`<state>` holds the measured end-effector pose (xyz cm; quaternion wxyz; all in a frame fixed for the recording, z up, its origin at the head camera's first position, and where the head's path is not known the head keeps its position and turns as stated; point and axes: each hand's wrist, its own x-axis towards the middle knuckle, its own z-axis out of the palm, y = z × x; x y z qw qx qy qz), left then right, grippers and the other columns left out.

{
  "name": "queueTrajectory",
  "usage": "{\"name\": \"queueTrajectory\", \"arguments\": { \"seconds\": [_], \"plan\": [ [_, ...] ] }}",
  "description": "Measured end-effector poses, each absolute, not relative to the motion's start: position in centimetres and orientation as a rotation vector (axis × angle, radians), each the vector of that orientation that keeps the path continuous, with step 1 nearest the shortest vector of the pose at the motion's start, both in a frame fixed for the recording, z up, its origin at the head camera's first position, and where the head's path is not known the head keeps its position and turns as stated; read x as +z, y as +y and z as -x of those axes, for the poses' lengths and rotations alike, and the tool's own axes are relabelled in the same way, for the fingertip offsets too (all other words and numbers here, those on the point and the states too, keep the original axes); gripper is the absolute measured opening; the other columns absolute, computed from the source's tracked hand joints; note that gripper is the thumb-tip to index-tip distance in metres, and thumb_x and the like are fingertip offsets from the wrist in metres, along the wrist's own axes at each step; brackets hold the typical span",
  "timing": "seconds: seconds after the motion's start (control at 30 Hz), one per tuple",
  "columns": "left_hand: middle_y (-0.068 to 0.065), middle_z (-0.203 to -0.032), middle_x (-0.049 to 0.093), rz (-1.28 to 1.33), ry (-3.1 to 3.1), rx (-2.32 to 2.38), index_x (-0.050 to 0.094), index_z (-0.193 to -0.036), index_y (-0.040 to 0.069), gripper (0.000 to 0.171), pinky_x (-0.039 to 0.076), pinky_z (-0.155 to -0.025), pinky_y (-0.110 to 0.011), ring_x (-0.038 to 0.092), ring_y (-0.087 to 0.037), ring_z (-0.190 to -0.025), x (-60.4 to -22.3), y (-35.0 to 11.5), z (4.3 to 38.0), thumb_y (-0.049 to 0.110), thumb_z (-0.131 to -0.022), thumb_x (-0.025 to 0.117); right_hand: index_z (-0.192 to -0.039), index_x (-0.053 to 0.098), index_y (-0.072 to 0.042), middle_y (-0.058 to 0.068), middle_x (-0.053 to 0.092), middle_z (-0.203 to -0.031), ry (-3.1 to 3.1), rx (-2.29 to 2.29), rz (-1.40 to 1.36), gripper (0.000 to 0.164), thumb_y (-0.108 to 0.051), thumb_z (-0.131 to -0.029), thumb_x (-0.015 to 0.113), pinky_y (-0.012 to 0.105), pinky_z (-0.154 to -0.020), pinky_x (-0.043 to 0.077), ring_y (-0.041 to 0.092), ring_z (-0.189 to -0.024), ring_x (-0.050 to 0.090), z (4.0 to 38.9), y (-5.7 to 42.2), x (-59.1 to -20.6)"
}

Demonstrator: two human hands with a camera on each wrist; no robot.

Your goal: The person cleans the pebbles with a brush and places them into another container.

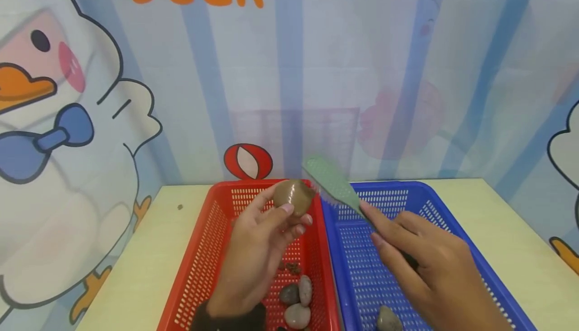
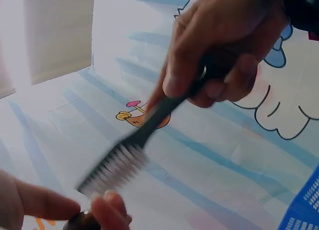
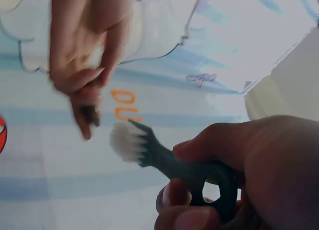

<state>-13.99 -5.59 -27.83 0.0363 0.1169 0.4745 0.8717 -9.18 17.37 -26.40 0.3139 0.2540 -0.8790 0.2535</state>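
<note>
Between thumb and fingers, my left hand [image 1: 255, 250] holds a wet, brown, rounded stone [image 1: 294, 196] above the red basket [image 1: 194, 260]. My right hand [image 1: 429, 265] grips a green scrub brush [image 1: 332, 180] by its handle, forefinger laid along it. The brush head is tilted beside the stone; in the right wrist view its white bristles [image 3: 127, 141] stand a little apart from the left fingers. From the left wrist, the brush [image 2: 119, 165] looks blurred, close over the fingertips, and only the dark top of the stone [image 2: 82, 221] shows.
Several stones [image 1: 297, 316] and some brown crumbs [image 1: 293, 268] lie in the red basket. Touching it on the right is a blue basket [image 1: 348, 291] with a greyish stone [image 1: 388, 319] near the front. Both stand on a pale table [image 1: 135, 250] before a duck-printed cloth [image 1: 289, 70].
</note>
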Motion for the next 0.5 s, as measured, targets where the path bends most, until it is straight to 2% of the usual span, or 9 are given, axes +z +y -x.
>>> {"name": "queueTrajectory", "arguments": {
  "seconds": [0.07,0.17,0.23,0.3,0.4,0.5],
  "plan": [
    [-0.024,-0.127,0.055,-0.323,1.438,2.72,0.043,-0.144,0.002,0.041,0.052,-0.085,-0.031,0.063,-0.029,-0.098,-27.8,-5.6,14.1,0.005,-0.103,0.051,-0.139,0.062,-0.023,-0.017,0.04,-0.078,-2.285,0.686,-0.761,0.051,-0.01,-0.091,0.073,0.014,-0.049,0.033,-0.001,-0.062,0.036,8.9,17.3,-26.4],
    [-0.023,-0.125,0.056,-0.339,1.473,2.721,0.043,-0.144,0.003,0.041,0.052,-0.085,-0.032,0.061,-0.029,-0.099,-27.8,-5.5,13.9,0.005,-0.103,0.051,-0.139,0.062,-0.019,-0.017,0.041,-0.081,-2.211,0.65,-0.902,0.037,-0.027,-0.103,0.06,0.01,-0.05,0.029,-0.003,-0.062,0.033,9.2,16.7,-26.8],
    [-0.023,-0.122,0.059,-0.376,1.542,2.684,0.042,-0.144,0.005,0.042,0.052,-0.085,-0.033,0.062,-0.031,-0.099,-27.8,-5.4,13.7,0.006,-0.103,0.052,-0.139,0.062,-0.018,-0.015,0.04,-0.08,-2.194,0.61,-0.918,0.042,-0.04,-0.107,0.046,0.01,-0.049,0.029,-0.003,-0.062,0.032,9.6,16.0,-27.1],
    [-0.023,-0.119,0.062,-0.428,1.606,2.632,0.041,-0.144,0.006,0.043,0.052,-0.086,-0.034,0.063,-0.032,-0.099,-27.8,-5.2,13.5,0.006,-0.103,0.053,-0.141,0.06,-0.018,-0.014,0.041,-0.079,-2.219,0.582,-0.886,0.049,-0.045,-0.107,0.038,0.011,-0.048,0.031,-0.003,-0.062,0.033,9.9,15.5,-27.3],
    [-0.023,-0.118,0.064,-0.472,1.666,2.57,0.038,-0.145,0.007,0.044,0.052,-0.088,-0.036,0.064,-0.032,-0.099,-27.9,-5.0,13.4,0.005,-0.103,0.052,-0.141,0.059,-0.017,-0.013,0.043,-0.079,-2.263,0.584,-0.813,0.041,-0.032,-0.103,0.059,0.014,-0.047,0.035,-0.002,-0.062,0.035,10.3,15.0,-27.5],
    [-0.023,-0.119,0.063,-0.48,1.683,2.531,0.037,-0.146,0.008,0.045,0.051,-0.087,-0.036,0.064,-0.029,-0.096,-28.0,-4.9,13.4,0.006,-0.103,0.053,-0.14,0.061,-0.017,-0.012,0.042,-0.077,-2.26,0.616,-0.754,0.05,-0.014,-0.092,0.073,0.016,-0.047,0.038,-0.001,-0.061,0.036,10.7,15.0,-27.6]
  ]
}}
